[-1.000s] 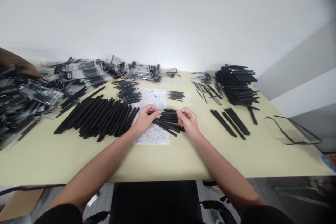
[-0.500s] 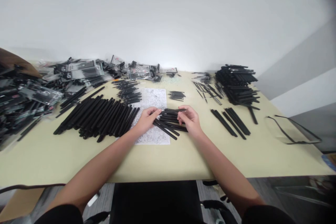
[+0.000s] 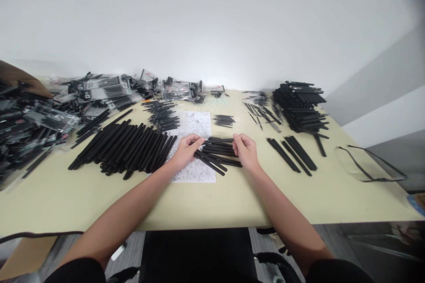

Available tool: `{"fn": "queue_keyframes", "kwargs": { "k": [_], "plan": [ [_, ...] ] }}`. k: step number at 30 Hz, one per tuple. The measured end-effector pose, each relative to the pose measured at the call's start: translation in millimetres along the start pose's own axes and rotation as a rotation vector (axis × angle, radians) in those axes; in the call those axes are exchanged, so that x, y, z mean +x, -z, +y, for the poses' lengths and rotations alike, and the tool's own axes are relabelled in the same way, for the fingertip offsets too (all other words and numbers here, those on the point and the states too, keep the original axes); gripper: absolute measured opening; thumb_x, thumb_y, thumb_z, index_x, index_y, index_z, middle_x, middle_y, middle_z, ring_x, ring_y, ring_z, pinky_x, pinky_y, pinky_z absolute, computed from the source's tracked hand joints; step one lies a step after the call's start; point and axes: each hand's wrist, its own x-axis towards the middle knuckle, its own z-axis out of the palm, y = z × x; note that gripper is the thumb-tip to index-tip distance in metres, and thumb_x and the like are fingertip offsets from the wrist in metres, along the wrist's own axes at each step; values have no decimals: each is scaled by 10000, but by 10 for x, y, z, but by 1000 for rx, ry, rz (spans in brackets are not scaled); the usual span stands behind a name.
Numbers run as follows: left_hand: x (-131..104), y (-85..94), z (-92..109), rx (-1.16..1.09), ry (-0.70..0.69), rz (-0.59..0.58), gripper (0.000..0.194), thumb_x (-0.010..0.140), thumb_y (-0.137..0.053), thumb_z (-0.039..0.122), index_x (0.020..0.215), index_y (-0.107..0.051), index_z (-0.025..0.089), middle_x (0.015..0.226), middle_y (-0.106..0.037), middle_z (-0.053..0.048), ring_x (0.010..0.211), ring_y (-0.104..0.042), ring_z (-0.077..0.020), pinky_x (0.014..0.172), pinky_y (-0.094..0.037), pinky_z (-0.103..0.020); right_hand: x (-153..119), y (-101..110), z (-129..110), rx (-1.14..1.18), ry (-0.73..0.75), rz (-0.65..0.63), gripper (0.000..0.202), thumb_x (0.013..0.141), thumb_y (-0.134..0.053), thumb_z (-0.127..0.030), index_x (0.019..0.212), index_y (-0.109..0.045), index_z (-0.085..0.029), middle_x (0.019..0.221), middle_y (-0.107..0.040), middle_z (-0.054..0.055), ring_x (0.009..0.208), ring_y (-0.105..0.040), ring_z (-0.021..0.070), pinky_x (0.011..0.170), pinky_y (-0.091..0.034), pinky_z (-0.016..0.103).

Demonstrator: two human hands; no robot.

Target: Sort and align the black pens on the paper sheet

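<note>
Slim black pen-like sticks [image 3: 221, 147], right between our two hands!

We have our left hand [image 3: 188, 151] nearly closed, thumb and fingers pinching one stick's end, and our right hand [image 3: 245, 150] loosely curled, pinching the other end (a fanned bunch lies just below), over the speckled white paper sheet [image 3: 195, 174] on the pale yellow table [image 3: 212, 205].
</note>
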Motion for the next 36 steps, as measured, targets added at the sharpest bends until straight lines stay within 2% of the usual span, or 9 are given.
{"fn": "queue_keyframes", "kwargs": {
  "k": [7, 13, 17, 22, 29, 31, 34, 36],
  "plan": [
    [29, 26, -51, 32, -20, 28, 375, 715, -711, 519, 732, -536, 188, 496, -425, 97, 326, -341, -46, 273, -232, -166, 54, 84, -18, -79, -34, -149, 517, 786, -596, -653, 567, -529, -191, 419, -443, -48, 396, -355, 69, 430, -310, 234],
    [45, 35, -76, 22, -15, 36, 393, 699, -719, 527, 720, -515, 192, 493, -414, 94, 326, -337, -49, 265, -224, -162, 55, 89, -39, -20, -81, -125, 449, 687, -706, -608, 703, -598, -172, 525, -550, -31, 409, -377, 62, 404, -295, 225],
    [54, 40, -92, 13, -16, 36, 401, 693, -718, 538, 714, -507, 197, 480, -398, 97, 321, -329, -50, 263, -218, -162, 54, 81, -29, 7, -97, -107, 420, 685, -718, -570, 756, -596, -174, 562, -590, -20, 411, -408, 65, 395, -316, 223],
    [64, 40, -89, 20, -3, 37, 403, 691, -714, 545, 718, -506, 201, 472, -403, 95, 319, -330, -55, 262, -220, -162, 75, 91, 29, 74, -36, -72, 444, 630, -790, -472, 908, -569, -205, 818, -701, 22, 460, -456, 61, 399, -346, 216],
    [64, 31, -88, 19, 1, 33, 415, 691, -712, 557, 727, -504, 200, 487, -416, 94, 325, -336, -50, 273, -218, -160, 31, 72, -21, 30, 49, -45, 468, 645, -794, -421, 993, -557, -218, 1049, -657, 47, 486, -457, 39, 419, -357, 222],
    [62, 31, -87, 24, -2, 28, 407, 698, -707, 551, 729, -504, 200, 483, -409, 95, 324, -333, -50, 274, -217, -161, 21, 59, -30, -5, 20, -20, 473, 671, -771, -461, 1017, -560, -218, 919, -652, 14, 475, -445, 46, 422, -345, 223],
    [57, 33, -78, 32, -14, 16, 397, 696, -708, 539, 726, -506, 198, 498, -407, 97, 324, -329, -47, 272, -226, -167, 27, 50, -8, -38, -38, -18, 438, 740, -689, -546, 987, -573, -203, 613, -572, -46, 448, -413, 72, 422, -310, 223],
    [51, 34, -70, 39, -22, 9, 388, 691, -715, 526, 730, -518, 194, 532, -427, 92, 333, -337, -43, 274, -237, -170, 38, 54, 19, -48, -50, -39, 430, 764, -650, -582, 951, -583, -200, 539, -542, -53, 446, -419, 84, 427, -304, 224]
  ]
}}
